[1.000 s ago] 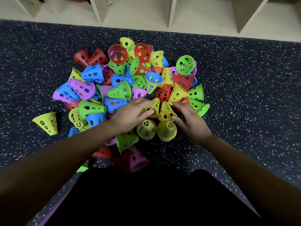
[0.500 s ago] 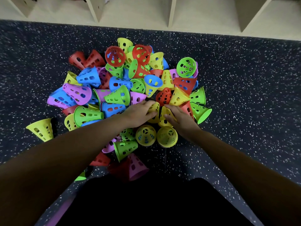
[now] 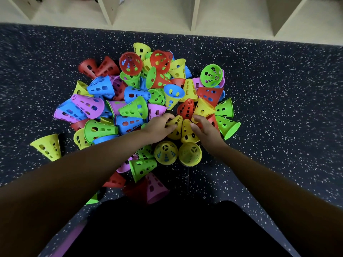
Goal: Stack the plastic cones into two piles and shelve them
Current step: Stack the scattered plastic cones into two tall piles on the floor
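yellow plastic sat under both hands on my head feed. the left hand (image 3: pixel 159 127) had its fingers curled over the side of the first yellow cone (image 3: pixel 176 126), which lay with its narrow end pointing away from the person. the right hand (image 3: pixel 207 129) had its thumb and bent fingers closed on the second yellow cone (image 3: pixel 187 133), which touched the first one. i could not tell how firm either hold was, since the palms hid the undersides.

both cones were at the near edge of the heap of cones (image 3: pixel 133 108), a loose mound of red, blue, green, purple and yellow pieces lying on the speckled dark floor (image 3: pixel 278 108). just nearer the person than the hands, 2 yellow cones stood mouth up and side by side, one showing blue through its holes (image 3: pixel 165 153) and the other (image 3: pixel 190 154) touching it. a green cone (image 3: pixel 142 166) lay on its side beside them, and a purple cone (image 3: pixel 155 188) lay nearer still, beside a red one. 1 stray yellow cone (image 3: pixel 47 146) stood apart from the heap on the left. on the far side i saw a red cone (image 3: pixel 130 63) and a green cone (image 3: pixel 211 75) with their mouths turned toward the camera.

the pale shelf unit (image 3: pixel 185 17) ran along the far edge of the floor, with its dividers upright, well apart from the heap.
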